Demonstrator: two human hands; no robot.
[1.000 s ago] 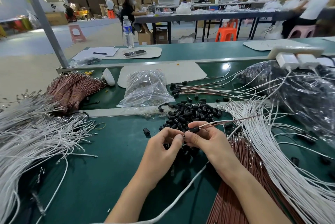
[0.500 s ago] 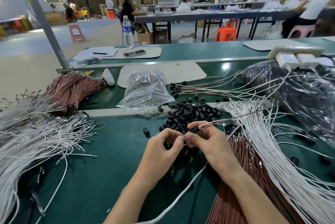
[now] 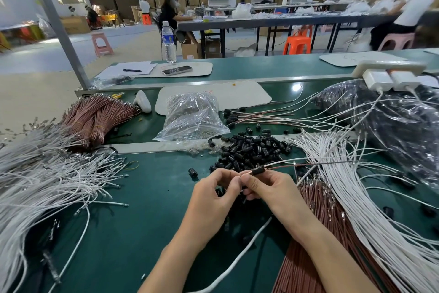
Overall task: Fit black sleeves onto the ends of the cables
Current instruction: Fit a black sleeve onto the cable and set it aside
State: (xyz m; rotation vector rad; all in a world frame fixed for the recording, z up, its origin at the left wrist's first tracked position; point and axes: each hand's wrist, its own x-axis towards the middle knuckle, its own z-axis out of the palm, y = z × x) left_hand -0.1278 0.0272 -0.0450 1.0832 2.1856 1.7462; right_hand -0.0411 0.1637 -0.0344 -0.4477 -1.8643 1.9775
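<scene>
A black sleeve (image 3: 259, 170) sits on a pair of thin cables (image 3: 306, 164), one white and one brown, that run off to the right. My right hand (image 3: 266, 185) pinches the cables and the sleeve between thumb and forefinger. My left hand (image 3: 218, 188) meets it at the fingertips and pinches the cable ends just left of the sleeve. Behind both hands lies a heap of loose black sleeves (image 3: 251, 150) on the green table (image 3: 147, 197).
White cables (image 3: 47, 174) spread over the left of the table, more white cables (image 3: 356, 197) and brown cables (image 3: 318, 221) lie right. Beyond are a brown bundle (image 3: 95, 119), a clear plastic bag (image 3: 192, 117), sleeved cables (image 3: 261, 115) and a dark bag (image 3: 392, 121).
The sleeve has slid further onto the two cables and now shows clear of my right fingertips. Both hands have stayed in the same spot.
</scene>
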